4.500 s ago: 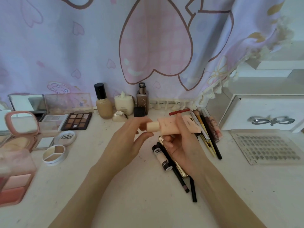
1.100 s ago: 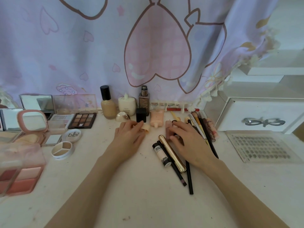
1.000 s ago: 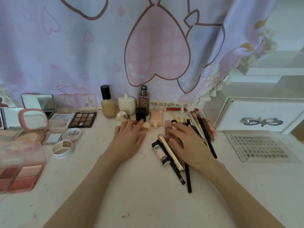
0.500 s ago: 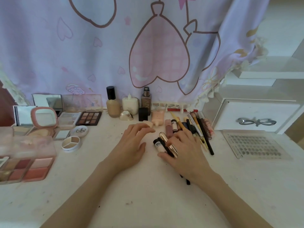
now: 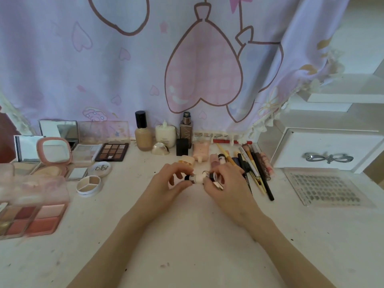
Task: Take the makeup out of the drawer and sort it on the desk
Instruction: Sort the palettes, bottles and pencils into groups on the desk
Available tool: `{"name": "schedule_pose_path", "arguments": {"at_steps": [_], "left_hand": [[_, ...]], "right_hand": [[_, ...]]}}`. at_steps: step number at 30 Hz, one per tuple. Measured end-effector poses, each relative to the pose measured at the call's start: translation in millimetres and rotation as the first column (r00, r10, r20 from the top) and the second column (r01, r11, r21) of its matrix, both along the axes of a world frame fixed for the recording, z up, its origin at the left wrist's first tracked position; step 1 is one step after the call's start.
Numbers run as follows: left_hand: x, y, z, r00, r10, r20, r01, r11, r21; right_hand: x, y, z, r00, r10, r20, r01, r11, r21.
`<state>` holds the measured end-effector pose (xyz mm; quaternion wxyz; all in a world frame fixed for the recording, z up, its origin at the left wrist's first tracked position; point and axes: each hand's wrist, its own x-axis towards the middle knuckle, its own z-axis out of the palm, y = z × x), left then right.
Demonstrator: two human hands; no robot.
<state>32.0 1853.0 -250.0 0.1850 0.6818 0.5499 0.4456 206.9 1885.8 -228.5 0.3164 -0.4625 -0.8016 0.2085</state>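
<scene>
Both hands grasp one small tube [image 5: 197, 178] above the desk [image 5: 187, 235]: left hand [image 5: 166, 189] pinches its black end, right hand [image 5: 225, 187] grips the other.

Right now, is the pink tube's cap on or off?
Off. The pink tube lies with its nozzle bare, and the peach cap sits beside it.
</scene>
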Motion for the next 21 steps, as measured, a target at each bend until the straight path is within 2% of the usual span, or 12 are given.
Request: {"name": "schedule_pose_path", "arguments": {"at_steps": [1,3,5,7,9,11,14,17,21], "left_hand": [[-1,0,1,0.999,0.008,0.048,-0.010,1.000,0.025],[-2,0,3,0.990,-0.007,0.142,-0.002,0.998,0.067],[-1,1,3,0.981,-0.009,0.196,-0.014,0.994,0.112],[-1,2,3,0.982,0.036,0.186,-0.063,0.988,0.144],[-3,1,3,0.994,0.078,0.083,-0.092,0.980,0.176],[-5,0,2,0.995,0.100,-0.018,-0.094,0.977,0.190],[0,-1,1,0.987,0.150,-0.062,-0.137,0.974,0.182],[10,-4,6,0.983,0.185,0.013,-0.184,0.967,0.176],[16,-5,9,0.927,0.275,0.254,-0.290,0.957,0.022]], "right_hand": [[-4,2,6,0.990,0.023,-0.142,-0.040,0.992,-0.119],[-13,5,13,0.908,-0.020,-0.419,-0.117,0.946,-0.301],[-24,6,17,0.810,-0.104,-0.577,-0.208,0.869,-0.449],[-31,5,17,0.786,-0.158,-0.598,-0.253,0.801,-0.543],[-33,3,15,0.796,-0.197,-0.572,-0.263,0.739,-0.620],[-33,-2,13,0.808,-0.193,-0.556,-0.287,0.695,-0.659],[-30,-8,10,0.803,-0.200,-0.561,-0.332,0.632,-0.700],[-30,-11,10,0.770,-0.222,-0.598,-0.388,0.581,-0.715],[-32,-12,7,0.790,-0.056,-0.610,-0.409,0.693,-0.593]]}}
